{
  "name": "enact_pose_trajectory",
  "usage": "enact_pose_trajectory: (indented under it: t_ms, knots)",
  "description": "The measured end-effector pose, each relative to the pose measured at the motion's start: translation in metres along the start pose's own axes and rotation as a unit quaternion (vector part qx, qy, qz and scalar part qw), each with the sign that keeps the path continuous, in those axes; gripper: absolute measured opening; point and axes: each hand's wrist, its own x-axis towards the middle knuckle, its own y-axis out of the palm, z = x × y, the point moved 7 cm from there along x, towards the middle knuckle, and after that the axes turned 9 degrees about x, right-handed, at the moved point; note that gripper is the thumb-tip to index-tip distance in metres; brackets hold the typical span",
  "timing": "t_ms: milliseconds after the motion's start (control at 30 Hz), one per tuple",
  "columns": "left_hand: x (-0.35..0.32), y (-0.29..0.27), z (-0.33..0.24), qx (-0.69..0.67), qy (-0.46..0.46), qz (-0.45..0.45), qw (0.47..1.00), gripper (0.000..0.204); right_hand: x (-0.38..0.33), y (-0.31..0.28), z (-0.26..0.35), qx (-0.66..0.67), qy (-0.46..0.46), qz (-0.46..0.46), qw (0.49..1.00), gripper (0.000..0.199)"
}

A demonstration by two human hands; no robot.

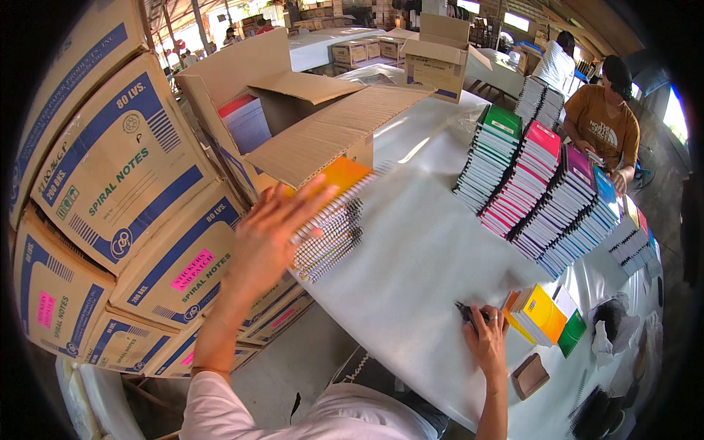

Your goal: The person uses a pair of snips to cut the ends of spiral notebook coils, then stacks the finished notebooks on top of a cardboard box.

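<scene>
My left hand (282, 220) reaches out with its fingers spread, at the edge of an orange-covered spiral notebook (345, 174). That notebook, slightly blurred, tops a stack of spiral notebooks (330, 242) whose wire bindings face me. My right hand (485, 334) rests on the table, fingers curled round a small black tool (464, 312) whose exact kind is hard to make out. Just right of it lie several small books with yellow, orange and green covers (543, 315).
An open carton (271, 125) with notebooks inside stands beyond my left hand. Stacked cartons (139, 161) wall off the left. Tall notebook stacks (521, 176) stand far right, with a seated person (605, 121) behind. A small brown box (530, 376) and black coils (598, 414) lie near right.
</scene>
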Motion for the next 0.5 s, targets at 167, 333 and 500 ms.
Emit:
enact_pose_trajectory:
  t_ms: [167,333,500]
  knots:
    - [-0.016,0.041,0.052,-0.033,-0.029,0.124,0.991,0.087,-0.004,-0.034,0.012,0.012,0.007,-0.071,0.997,0.048]
    - [-0.008,0.042,0.053,-0.123,0.021,0.121,0.985,0.097,-0.026,-0.133,-0.076,-0.019,0.113,-0.337,0.935,0.023]
    - [-0.027,-0.005,0.001,-0.095,0.000,-0.109,0.990,0.077,-0.107,-0.124,-0.235,0.079,0.415,-0.245,0.872,0.038]
